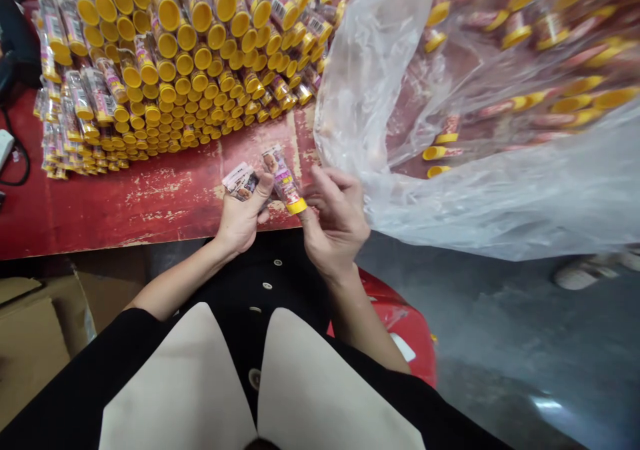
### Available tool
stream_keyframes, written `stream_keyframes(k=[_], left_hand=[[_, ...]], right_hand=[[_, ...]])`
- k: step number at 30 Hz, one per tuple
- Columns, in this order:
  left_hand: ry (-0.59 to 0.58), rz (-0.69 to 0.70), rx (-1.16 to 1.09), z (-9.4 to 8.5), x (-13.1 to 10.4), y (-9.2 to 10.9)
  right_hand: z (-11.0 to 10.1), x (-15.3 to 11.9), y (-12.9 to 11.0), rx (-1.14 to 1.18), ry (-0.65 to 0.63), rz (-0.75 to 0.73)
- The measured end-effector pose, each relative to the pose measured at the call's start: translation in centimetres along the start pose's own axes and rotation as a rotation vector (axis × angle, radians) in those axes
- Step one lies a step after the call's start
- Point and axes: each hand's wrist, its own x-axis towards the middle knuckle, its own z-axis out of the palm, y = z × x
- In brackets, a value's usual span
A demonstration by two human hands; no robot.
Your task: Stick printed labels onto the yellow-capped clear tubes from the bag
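A stack of small printed cards point(241, 181) is gripped in my left hand point(243, 217), thumb on top, near the table's front edge. Between my hands a clear printed tube with a yellow cap point(284, 180) stands tilted, its capped end toward me. My right hand point(337, 220) has its thumb and fingers curled at the capped end of this tube. The tube's far end lies just right of the cards. Part of the left fingers is hidden behind the cards and the tube.
A big pile of yellow-capped tubes point(175, 70) covers the back left of the red table point(165, 203). At the right, a clear plastic bag point(450, 203) holds more tubes. Cardboard point(35, 343) lies below left, a red stool point(410, 333) below right. A person's shoe point(575, 277) shows on the floor.
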Motion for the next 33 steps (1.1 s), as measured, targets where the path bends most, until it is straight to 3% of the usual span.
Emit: stream_keyframes(k=[4,9,15,23,27,30,33], left_hand=[[-0.011,-0.002,0.029,0.1,-0.7,-0.3],[-0.003,0.015,0.015,0.1,-0.8,-0.3],[0.006,0.003,0.013,0.0,-0.7,-0.1],[0.017,0.003,-0.007,-0.2,-0.6,-0.2],[0.035,0.004,-0.047,-0.5,-0.5,-0.1],[0.064,0.054,-0.011,-1.6,-0.1,1.2],[0.164,0.196,0.08,-3.7,1.0,5.2]], right_hand=[[0.8,0.2,-0.1,-0.087,0.068,0.013],[1.4,0.3,-0.5,-0.017,0.174,0.004],[1.8,0.5,-0.4,-0.038,0.16,0.07],[2.7,0.6,-0.5,-0.008,0.206,0.046],[2.7,0.6,-0.4,-0.01,0.149,0.072],[2.5,0.2,-0.1,0.025,0.111,0.059],[2.3,-0.1,0.5,0.048,0.128,0.077]])
